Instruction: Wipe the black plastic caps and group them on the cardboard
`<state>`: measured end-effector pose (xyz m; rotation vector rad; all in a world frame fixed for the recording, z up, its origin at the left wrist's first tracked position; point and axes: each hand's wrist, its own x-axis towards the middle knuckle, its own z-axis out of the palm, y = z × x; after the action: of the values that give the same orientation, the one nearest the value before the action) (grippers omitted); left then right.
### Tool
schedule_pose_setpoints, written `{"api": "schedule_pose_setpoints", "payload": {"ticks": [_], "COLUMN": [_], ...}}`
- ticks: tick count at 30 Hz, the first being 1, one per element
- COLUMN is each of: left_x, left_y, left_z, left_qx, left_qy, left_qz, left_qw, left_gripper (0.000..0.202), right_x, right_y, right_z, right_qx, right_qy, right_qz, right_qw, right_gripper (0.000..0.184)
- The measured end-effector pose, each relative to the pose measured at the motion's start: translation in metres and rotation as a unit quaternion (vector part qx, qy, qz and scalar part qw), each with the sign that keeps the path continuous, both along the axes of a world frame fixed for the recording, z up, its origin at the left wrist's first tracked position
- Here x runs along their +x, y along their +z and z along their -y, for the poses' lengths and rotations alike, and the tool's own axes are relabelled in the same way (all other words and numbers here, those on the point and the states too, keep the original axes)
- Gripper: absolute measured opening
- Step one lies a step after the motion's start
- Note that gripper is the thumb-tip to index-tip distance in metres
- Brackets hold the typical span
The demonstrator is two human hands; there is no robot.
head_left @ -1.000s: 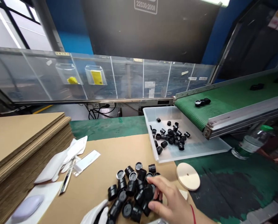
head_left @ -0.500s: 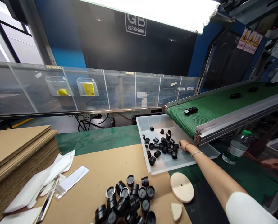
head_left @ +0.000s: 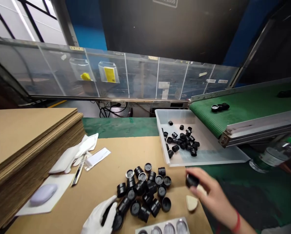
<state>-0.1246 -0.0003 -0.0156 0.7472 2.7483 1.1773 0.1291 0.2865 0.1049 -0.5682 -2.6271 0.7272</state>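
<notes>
Right hand [head_left: 212, 195] extended, wrist angled down, just right of the pile of black caps [head_left: 142, 191]; grip closed on one black cap [head_left: 192, 180], pinched between thumb and fingers. White-gloved left hand [head_left: 99, 217] at the pile's near edge, fingers partly curled; grip state cannot be told.

Glossy black plastic caps [head_left: 139, 188], matt white cloth glove [head_left: 98, 219], matt brown cardboard [head_left: 99, 191]
</notes>
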Motion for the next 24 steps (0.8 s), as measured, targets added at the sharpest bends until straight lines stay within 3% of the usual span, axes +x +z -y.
{"api": "schedule_pose_setpoints", "payload": {"ticks": [2,5,9,13,24], "left_x": [0.001,0.005,0.01,0.013,0.016], "left_y": [-0.003,-0.001,0.009,0.018,0.023], "left_z": [0.0,-0.002,-0.003,-0.004,-0.005], "left_qx": [0.014,0.035,0.038,0.035,0.028], "left_qy": [-0.011,-0.021,-0.042,-0.052,-0.056], "left_qz": [-0.037,-0.104,-0.155,-0.158,-0.16], "left_qw": [0.999,0.994,0.986,0.985,0.985], "left_gripper": [0.037,0.037,0.032,0.032,0.032], "right_x": [-0.002,-0.014,-0.029,-0.032,-0.03], "right_y": [-0.021,-0.053,-0.08,-0.091,-0.1], "right_z": [0.045,0.087,0.102,0.103,0.107], "right_qx": [-0.051,0.007,0.147,0.209,0.225], "right_qy": [0.145,0.236,0.222,0.202,0.164], "right_qz": [-0.077,-0.161,-0.224,-0.239,-0.26], "right_qw": [0.985,0.958,0.937,0.926,0.924], "right_gripper": [0.044,0.044,0.045,0.042,0.043]}}
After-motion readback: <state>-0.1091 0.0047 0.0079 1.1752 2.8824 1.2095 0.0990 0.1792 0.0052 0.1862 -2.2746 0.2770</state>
